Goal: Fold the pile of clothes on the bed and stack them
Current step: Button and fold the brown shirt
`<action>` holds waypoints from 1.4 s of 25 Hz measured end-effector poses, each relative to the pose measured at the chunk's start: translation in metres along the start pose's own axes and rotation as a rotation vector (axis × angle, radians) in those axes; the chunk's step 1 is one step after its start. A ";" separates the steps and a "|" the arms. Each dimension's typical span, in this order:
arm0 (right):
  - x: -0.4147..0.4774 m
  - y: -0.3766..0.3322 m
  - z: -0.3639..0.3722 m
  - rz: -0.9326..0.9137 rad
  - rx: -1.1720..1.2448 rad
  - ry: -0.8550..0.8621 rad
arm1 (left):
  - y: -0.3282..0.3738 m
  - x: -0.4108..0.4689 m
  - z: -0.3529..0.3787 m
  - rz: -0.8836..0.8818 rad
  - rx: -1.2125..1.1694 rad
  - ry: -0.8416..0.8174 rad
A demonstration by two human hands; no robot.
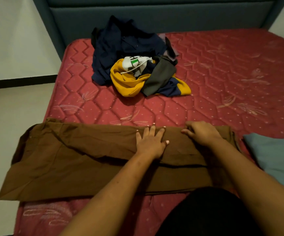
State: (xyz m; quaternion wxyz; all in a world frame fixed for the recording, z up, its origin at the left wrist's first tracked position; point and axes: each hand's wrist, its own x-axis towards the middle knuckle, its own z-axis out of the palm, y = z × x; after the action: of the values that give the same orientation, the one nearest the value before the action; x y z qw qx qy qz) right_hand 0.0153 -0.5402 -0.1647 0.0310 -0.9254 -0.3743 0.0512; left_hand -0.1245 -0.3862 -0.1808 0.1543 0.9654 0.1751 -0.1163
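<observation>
On brown cloth (69,159) | left hand (150,143) flat, fingers spread, pressing its middle | right hand (201,133) fingers curled round its far edge | clothes pile (132,57) beyond it | grey-blue garment (277,159) just right of it

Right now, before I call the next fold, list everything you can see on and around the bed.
Long brown cloth garment: one, brown, spread flat across the mattress's near edge.
Pile of unfolded clothes: one heap, navy, yellow, grey and white, far middle of the mattress.
Grey-blue cloth item: one, grey-blue, flat at the right, beside the brown garment.
Quilted red mattress: one, red, under everything.
Padded dark blue headboard: one, dark blue, behind the pile.
Pale floor: one, off-white, left of the bed.
Left hand: one, flat on the brown garment, fingers spread.
Right hand: one, fingers curled on the garment's far edge.
</observation>
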 end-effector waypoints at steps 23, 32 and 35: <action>-0.037 0.024 0.021 0.419 -0.171 -0.190 | -0.100 -0.012 0.008 -0.243 0.120 0.190; 0.011 -0.275 0.045 -0.284 0.222 -0.179 | -0.205 -0.043 -0.023 -0.082 0.083 0.198; 0.028 -0.271 0.066 -0.292 0.149 -0.169 | -0.245 -0.047 -0.028 -0.079 0.152 0.260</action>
State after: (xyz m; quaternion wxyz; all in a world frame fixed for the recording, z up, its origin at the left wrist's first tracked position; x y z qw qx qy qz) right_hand -0.1593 -0.3252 -0.2059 0.0748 -0.8487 -0.5013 0.1513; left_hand -0.2538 -0.1728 -0.2051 0.0520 0.9736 0.2221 -0.0093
